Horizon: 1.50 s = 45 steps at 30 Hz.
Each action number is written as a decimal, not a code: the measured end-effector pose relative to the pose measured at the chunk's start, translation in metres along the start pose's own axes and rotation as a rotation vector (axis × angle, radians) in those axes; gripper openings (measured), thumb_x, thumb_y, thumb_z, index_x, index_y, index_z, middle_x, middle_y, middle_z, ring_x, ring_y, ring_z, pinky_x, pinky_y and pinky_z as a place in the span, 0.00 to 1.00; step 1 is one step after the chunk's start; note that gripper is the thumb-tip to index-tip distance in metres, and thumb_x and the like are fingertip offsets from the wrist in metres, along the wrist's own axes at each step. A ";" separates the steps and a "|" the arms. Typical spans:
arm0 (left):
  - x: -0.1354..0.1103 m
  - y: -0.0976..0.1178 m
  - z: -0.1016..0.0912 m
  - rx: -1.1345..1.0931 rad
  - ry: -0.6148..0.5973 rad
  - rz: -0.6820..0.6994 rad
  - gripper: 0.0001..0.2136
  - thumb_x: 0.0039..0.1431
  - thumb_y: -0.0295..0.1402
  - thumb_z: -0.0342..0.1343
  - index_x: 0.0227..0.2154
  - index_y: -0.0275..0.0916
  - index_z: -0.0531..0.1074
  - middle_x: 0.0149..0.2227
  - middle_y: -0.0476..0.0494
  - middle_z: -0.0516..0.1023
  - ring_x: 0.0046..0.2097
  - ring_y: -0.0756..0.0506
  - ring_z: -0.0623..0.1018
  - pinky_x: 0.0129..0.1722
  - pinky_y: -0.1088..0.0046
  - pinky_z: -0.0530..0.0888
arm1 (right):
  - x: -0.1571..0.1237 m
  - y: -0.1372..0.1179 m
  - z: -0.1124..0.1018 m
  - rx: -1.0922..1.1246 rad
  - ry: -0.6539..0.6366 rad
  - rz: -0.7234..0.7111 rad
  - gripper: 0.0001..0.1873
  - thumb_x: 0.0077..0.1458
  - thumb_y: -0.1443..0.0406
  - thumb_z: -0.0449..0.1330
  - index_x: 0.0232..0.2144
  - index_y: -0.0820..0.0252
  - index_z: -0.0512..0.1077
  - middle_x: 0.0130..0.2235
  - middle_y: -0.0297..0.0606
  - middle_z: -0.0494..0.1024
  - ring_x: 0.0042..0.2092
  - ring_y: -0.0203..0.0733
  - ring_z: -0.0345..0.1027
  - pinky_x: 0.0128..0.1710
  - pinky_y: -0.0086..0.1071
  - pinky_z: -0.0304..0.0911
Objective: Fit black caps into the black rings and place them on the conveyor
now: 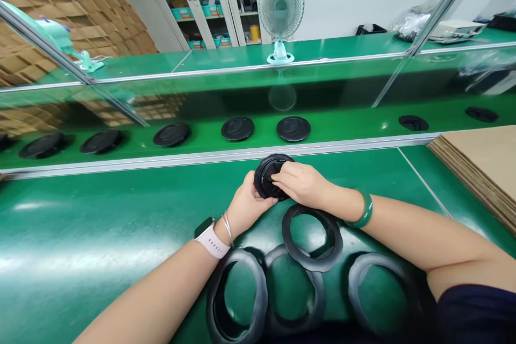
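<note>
A round black disc part point(267, 173) is tilted up off the green bench point(100, 236). My left hand point(246, 208) grips its lower left edge with fingers curled behind it. My right hand point(301, 183) lies over its front, fingertips pinched at the disc's centre. Several black rubber rings point(312, 258) lie on the bench below my hands, close to my body. My left wrist carries a watch with a pale strap, my right wrist a green bangle.
Several finished black discs point(293, 128) sit in a row on the green conveyor belt beyond a metal rail. A stack of cardboard sheets point(479, 166) lies at the right. A small green fan point(280, 11) stands on the far shelf.
</note>
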<state>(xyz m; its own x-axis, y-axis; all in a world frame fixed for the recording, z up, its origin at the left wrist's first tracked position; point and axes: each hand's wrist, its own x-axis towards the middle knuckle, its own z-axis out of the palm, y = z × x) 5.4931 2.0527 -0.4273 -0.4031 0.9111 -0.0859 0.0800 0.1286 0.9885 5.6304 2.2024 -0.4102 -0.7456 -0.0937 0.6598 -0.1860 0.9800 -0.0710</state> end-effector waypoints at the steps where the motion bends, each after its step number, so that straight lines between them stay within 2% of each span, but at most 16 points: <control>1: 0.000 -0.001 0.000 0.001 -0.002 0.009 0.27 0.46 0.31 0.69 0.47 0.40 0.61 0.45 0.46 0.78 0.46 0.45 0.81 0.48 0.64 0.78 | 0.000 0.000 -0.001 -0.008 -0.006 -0.014 0.12 0.69 0.70 0.50 0.39 0.67 0.74 0.34 0.44 0.72 0.36 0.43 0.65 0.34 0.35 0.65; 4: 0.000 -0.002 -0.001 0.008 -0.002 0.022 0.27 0.46 0.31 0.69 0.47 0.40 0.61 0.45 0.45 0.77 0.45 0.45 0.81 0.47 0.65 0.78 | 0.000 0.001 -0.002 -0.015 -0.024 -0.031 0.13 0.69 0.70 0.49 0.39 0.66 0.74 0.35 0.44 0.72 0.37 0.44 0.65 0.34 0.35 0.66; 12: 0.000 0.002 -0.001 0.031 -0.014 0.007 0.26 0.48 0.30 0.68 0.46 0.40 0.60 0.42 0.48 0.76 0.43 0.46 0.80 0.44 0.68 0.78 | 0.003 -0.002 -0.001 0.086 -0.058 0.087 0.09 0.68 0.69 0.52 0.40 0.66 0.72 0.37 0.46 0.73 0.40 0.46 0.67 0.39 0.38 0.69; 19: 0.000 0.000 -0.002 0.041 -0.029 -0.004 0.26 0.48 0.30 0.68 0.46 0.40 0.60 0.43 0.48 0.75 0.42 0.47 0.80 0.43 0.68 0.78 | 0.003 -0.005 -0.001 0.076 -0.102 0.153 0.06 0.66 0.69 0.54 0.40 0.66 0.72 0.39 0.47 0.74 0.42 0.48 0.68 0.41 0.41 0.70; 24: -0.001 0.000 -0.002 0.035 -0.022 0.000 0.25 0.48 0.29 0.68 0.46 0.41 0.60 0.43 0.49 0.76 0.42 0.48 0.80 0.44 0.69 0.78 | 0.000 -0.007 0.001 0.026 -0.107 0.162 0.12 0.66 0.70 0.55 0.50 0.70 0.70 0.43 0.50 0.74 0.44 0.50 0.69 0.44 0.43 0.71; 27: -0.001 0.001 -0.001 0.028 -0.009 0.002 0.26 0.47 0.28 0.68 0.46 0.41 0.60 0.42 0.49 0.76 0.42 0.47 0.80 0.44 0.69 0.78 | 0.001 -0.009 0.001 -0.057 -0.191 0.159 0.18 0.65 0.71 0.54 0.56 0.73 0.67 0.44 0.52 0.74 0.44 0.50 0.69 0.44 0.43 0.71; 31: 0.001 0.001 -0.001 0.014 -0.010 -0.019 0.28 0.45 0.29 0.69 0.47 0.40 0.61 0.43 0.47 0.78 0.44 0.46 0.81 0.45 0.68 0.79 | 0.009 -0.014 -0.005 -0.155 -0.408 0.202 0.23 0.61 0.74 0.56 0.59 0.76 0.66 0.45 0.54 0.73 0.45 0.54 0.69 0.43 0.44 0.71; 35: 0.002 -0.002 -0.001 -0.008 -0.032 -0.034 0.29 0.45 0.30 0.70 0.47 0.40 0.61 0.44 0.46 0.78 0.44 0.45 0.81 0.46 0.65 0.79 | 0.016 -0.017 -0.010 -0.172 -0.512 0.245 0.24 0.61 0.74 0.55 0.59 0.76 0.66 0.47 0.55 0.72 0.48 0.55 0.68 0.46 0.44 0.70; 38: 0.002 -0.003 -0.001 -0.019 -0.035 -0.053 0.29 0.44 0.30 0.70 0.46 0.40 0.61 0.42 0.47 0.78 0.42 0.45 0.81 0.45 0.65 0.79 | 0.016 -0.017 -0.009 -0.170 -0.477 0.226 0.21 0.62 0.74 0.54 0.57 0.77 0.68 0.46 0.55 0.72 0.47 0.54 0.68 0.46 0.44 0.69; 40: 0.002 -0.002 -0.001 -0.037 -0.025 -0.051 0.29 0.43 0.29 0.70 0.46 0.40 0.61 0.41 0.47 0.78 0.42 0.45 0.81 0.45 0.65 0.79 | 0.013 -0.016 -0.008 -0.147 -0.388 0.195 0.18 0.64 0.73 0.53 0.54 0.75 0.71 0.42 0.52 0.73 0.44 0.52 0.67 0.44 0.43 0.69; 43: 0.004 0.000 0.000 -0.108 0.015 -0.022 0.29 0.42 0.28 0.70 0.45 0.40 0.61 0.44 0.46 0.77 0.46 0.45 0.80 0.49 0.64 0.77 | 0.008 -0.008 -0.006 -0.064 -0.133 0.216 0.16 0.66 0.69 0.53 0.53 0.68 0.72 0.44 0.51 0.73 0.46 0.52 0.65 0.47 0.46 0.66; 45: 0.006 0.001 0.000 -0.162 0.039 -0.004 0.29 0.42 0.27 0.70 0.46 0.39 0.61 0.48 0.44 0.77 0.50 0.44 0.79 0.53 0.63 0.76 | 0.006 0.002 -0.002 0.010 0.035 0.354 0.18 0.67 0.64 0.54 0.55 0.66 0.70 0.50 0.53 0.71 0.51 0.54 0.63 0.52 0.50 0.64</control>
<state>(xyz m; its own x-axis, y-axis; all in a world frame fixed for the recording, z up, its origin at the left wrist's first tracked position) 5.4903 2.0584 -0.4273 -0.4386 0.8943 -0.0884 -0.0690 0.0645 0.9955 5.6267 2.2040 -0.4044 -0.7429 0.2573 0.6180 0.0738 0.9490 -0.3064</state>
